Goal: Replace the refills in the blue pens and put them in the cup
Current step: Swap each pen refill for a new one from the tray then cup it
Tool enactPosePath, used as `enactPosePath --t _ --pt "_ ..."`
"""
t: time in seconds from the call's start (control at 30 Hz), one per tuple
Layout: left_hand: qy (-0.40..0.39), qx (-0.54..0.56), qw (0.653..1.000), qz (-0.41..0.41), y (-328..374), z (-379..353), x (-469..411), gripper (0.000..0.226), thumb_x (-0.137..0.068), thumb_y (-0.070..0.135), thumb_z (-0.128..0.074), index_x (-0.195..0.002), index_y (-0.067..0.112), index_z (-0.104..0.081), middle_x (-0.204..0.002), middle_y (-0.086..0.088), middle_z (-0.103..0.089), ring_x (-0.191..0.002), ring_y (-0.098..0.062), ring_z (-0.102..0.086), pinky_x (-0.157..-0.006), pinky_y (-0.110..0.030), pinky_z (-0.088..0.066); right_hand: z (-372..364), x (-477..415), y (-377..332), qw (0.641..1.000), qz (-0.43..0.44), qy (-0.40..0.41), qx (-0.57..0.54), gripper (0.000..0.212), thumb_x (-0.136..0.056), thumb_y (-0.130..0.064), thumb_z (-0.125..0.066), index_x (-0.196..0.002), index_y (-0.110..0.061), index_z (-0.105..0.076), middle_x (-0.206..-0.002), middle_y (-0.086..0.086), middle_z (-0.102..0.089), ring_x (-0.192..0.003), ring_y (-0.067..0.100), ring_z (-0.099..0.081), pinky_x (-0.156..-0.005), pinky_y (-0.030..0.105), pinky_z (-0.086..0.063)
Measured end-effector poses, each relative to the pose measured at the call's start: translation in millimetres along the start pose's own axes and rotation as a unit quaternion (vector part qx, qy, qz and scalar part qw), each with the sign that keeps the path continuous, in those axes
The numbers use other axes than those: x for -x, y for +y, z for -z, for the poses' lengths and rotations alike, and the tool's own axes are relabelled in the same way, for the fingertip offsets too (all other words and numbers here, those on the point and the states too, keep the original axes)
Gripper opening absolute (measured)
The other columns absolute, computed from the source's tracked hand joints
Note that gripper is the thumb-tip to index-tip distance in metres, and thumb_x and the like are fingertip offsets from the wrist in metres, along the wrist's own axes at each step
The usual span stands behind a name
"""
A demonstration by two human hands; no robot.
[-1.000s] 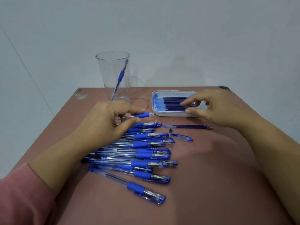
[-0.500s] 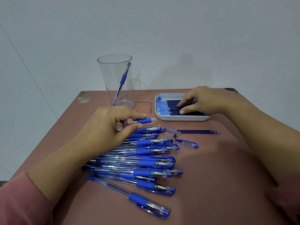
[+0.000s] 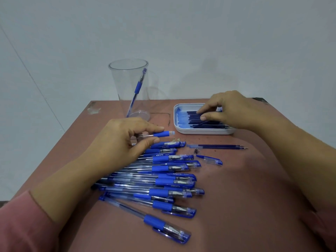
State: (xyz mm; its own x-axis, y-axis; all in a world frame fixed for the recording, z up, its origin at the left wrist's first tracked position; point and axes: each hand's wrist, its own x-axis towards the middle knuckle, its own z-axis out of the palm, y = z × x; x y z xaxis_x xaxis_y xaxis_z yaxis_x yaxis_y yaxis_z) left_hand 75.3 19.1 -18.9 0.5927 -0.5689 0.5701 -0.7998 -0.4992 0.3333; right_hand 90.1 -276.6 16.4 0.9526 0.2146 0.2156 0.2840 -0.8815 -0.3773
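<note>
Our left hand [image 3: 116,140] grips a barrel [image 3: 161,134], mouth toward 3 o'clock for loading. Our right hand [image 3: 231,110] pinches a refill [image 3: 201,124].

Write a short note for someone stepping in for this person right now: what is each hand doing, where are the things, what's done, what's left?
Left hand holds an uncapped, tipless pen barrel just above the pen pile.
Right hand is in the white tray, pinching a refill from the stack.
On the table beside the pile: two loose refills, a small tip and a cap.
Done: one pen leans in the cup.
Left: probably slide the refill into the held barrel, refit tip and cap, drop it in the cup, then work through the pile.
</note>
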Motion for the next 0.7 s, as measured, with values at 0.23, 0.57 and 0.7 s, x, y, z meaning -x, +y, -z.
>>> enactPosePath --t 0.23,0.57,0.7 --pt "0.021 0.015 1.0 0.002 1.4 0.3 0.9 0.026 -0.085 0.039 -0.068 -0.111 0.033 -0.07 -0.083 0.019 -0.067 -0.072 0.001 -0.06 -0.066 -0.003 -0.038 19.4 50.1 -35.5 0.992 0.054 0.051 -0.101 0.016 -0.077 -0.027 -0.076 -0.086 -0.038 -0.071 -0.079 -0.003 -0.069 -0.076 0.013 -0.06 -0.069 0.022 -0.047" --pt "0.029 0.032 0.999 0.005 3.3 0.0 0.7 0.027 -0.085 0.039 -0.068 -0.11 0.031 -0.071 -0.086 0.018 -0.069 -0.073 0.0 -0.06 -0.066 -0.003 -0.038 1.9 82.1 -40.7 0.983 0.067 0.105 -0.134 0.013 -0.078 -0.015 -0.075 -0.088 -0.023 -0.074 -0.08 -0.013 -0.069 -0.082 0.0 -0.061 -0.071 0.002 -0.04" --pt "0.029 0.043 0.999 0.005 3.2 -0.8 0.4 0.027 -0.084 0.036 -0.068 -0.111 0.03 -0.071 -0.088 0.019 -0.069 -0.074 0.002 -0.061 -0.066 -0.004 -0.038 -6.4 78.9 -38.9 0.978 0.083 0.115 -0.156 0.014 -0.076 -0.031 -0.07 -0.089 -0.026 -0.073 -0.081 -0.014 -0.07 -0.081 0.005 -0.064 -0.072 0.006 -0.043"
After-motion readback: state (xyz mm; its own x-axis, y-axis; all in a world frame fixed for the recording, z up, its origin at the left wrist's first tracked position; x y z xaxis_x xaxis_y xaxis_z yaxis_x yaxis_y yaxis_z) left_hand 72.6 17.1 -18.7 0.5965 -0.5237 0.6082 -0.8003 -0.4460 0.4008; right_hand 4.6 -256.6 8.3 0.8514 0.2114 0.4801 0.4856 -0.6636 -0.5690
